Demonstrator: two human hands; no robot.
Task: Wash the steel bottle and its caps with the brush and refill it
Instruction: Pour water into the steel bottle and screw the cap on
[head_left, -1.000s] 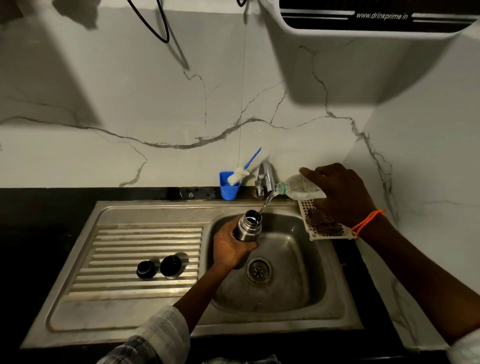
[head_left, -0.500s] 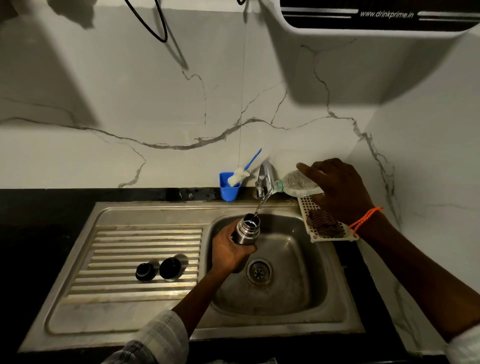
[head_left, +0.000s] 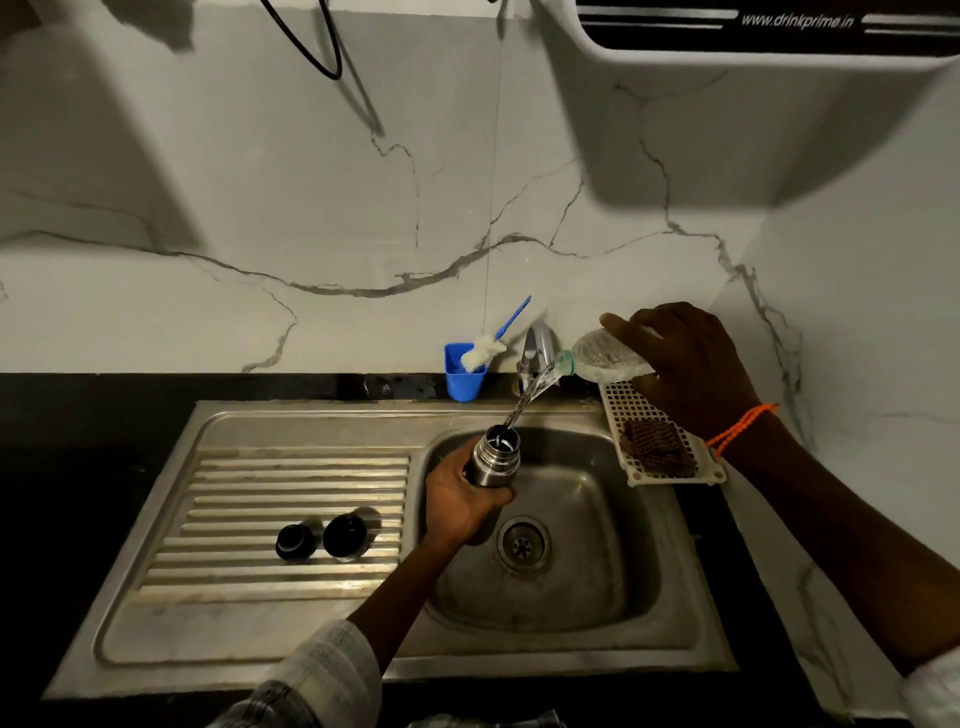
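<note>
A marble-patterned wall (head_left: 311, 208) rises behind a dark bench (head_left: 78, 441) that carries a steel sink (head_left: 571, 597) with a ribbed draining board (head_left: 291, 499) on its left side. The right hand (head_left: 685, 364) is curled around a clear plastic bottle (head_left: 602, 358), tipping it so its mouth points down and left, and a stream of water (head_left: 530, 397) falls from it. The left hand (head_left: 462, 499) wraps its fingers around the steel bottle (head_left: 493, 457), held tilted over the sink bowl with its open mouth under the stream. A white plastic rack (head_left: 639, 415) holding a dark scrub pad (head_left: 654, 447) rests on the sink's right rim, just below the right hand. A tap (head_left: 535, 348) stands at the back of the sink, with a blue cup (head_left: 464, 379) beside it holding the brush (head_left: 491, 348), bristles white, handle blue. Two dark caps (head_left: 322, 538) sit side by side on the draining board. An orange cord (head_left: 740, 428) circles the right wrist.
</note>
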